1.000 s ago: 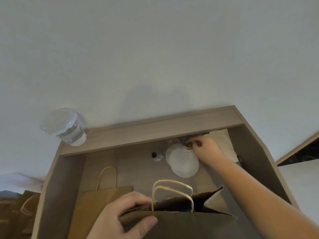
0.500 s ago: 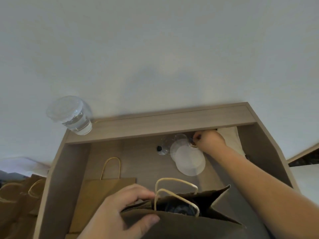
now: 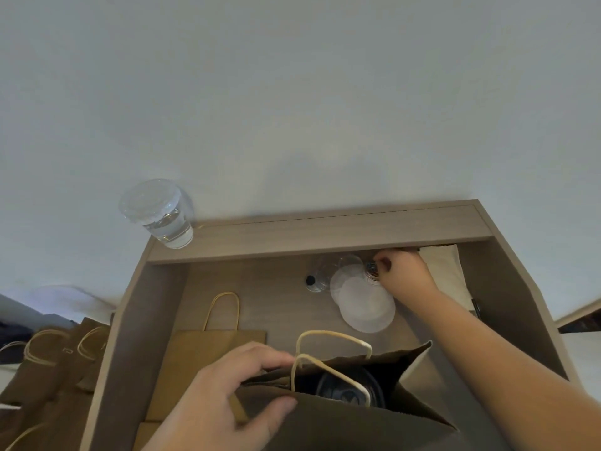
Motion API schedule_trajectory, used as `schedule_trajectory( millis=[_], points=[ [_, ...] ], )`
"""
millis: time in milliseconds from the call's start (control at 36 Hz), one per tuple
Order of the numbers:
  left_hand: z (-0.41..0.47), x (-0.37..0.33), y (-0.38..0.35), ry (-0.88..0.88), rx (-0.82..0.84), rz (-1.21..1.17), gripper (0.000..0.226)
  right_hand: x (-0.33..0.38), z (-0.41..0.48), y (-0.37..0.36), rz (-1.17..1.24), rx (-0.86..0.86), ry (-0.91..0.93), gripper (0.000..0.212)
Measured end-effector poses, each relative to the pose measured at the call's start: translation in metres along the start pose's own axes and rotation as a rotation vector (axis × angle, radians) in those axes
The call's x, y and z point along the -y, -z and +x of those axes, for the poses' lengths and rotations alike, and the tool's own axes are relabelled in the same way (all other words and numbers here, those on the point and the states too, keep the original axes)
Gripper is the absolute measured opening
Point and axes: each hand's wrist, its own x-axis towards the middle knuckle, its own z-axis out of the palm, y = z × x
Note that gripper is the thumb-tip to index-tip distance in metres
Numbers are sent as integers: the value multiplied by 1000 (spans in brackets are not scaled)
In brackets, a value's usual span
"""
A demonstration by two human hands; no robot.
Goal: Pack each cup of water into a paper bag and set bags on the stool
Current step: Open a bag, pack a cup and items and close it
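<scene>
An open brown paper bag (image 3: 344, 421) stands at the near edge, and a lidded cup (image 3: 349, 387) shows inside it. My left hand (image 3: 227, 398) grips the bag's left rim. My right hand (image 3: 401, 271) reaches to the back of the wooden recess (image 3: 276, 288) and pinches a small dark round object (image 3: 372, 270) under the ledge. A stack of clear lids (image 3: 366, 304) lies just below that hand. A lidded clear cup of water (image 3: 161, 213) stands on the ledge's left end.
A flat paper bag (image 3: 208, 362) lies in the recess at left. Several brown bags (image 3: 55, 362) stand outside the left wall. A small clear item with a dark cap (image 3: 313, 281) and white paper (image 3: 447, 268) sit at the back. A white wall rises behind.
My right hand has moved farther back under the ledge. The view has tilted down, so the cup inside the open bag now shows. My left hand keeps its hold on the rim.
</scene>
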Motion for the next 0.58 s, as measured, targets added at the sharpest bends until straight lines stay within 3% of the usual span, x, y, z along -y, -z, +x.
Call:
schedule_trajectory(
  millis=[111,167,222,250,278,333,417,500,583],
  points=[
    [-8,4,1,46,30,55,60,13,-31,13,132,122,-21,22],
    [-14,-3,-8,73,238,-39,41,22,-52,22,232,211,-3,22],
    [-14,6,-12,151,245,-68,28,35,-71,38,351,267,12,21],
    [-14,6,-12,47,258,-149,33,42,-79,50,426,285,7,22],
    [-8,2,-4,-39,189,-184,41,50,-87,63,518,304,-1,22],
    [-1,-10,13,77,-90,-243,53,68,-100,93,695,365,10,15],
    [22,-3,18,3,-262,-179,41,92,-113,134,809,430,101,7],
    [51,-11,19,3,-227,-148,23,111,-116,157,824,438,149,5],
    [66,-17,16,27,-55,-183,10,125,-120,164,767,402,170,6]
  ],
)
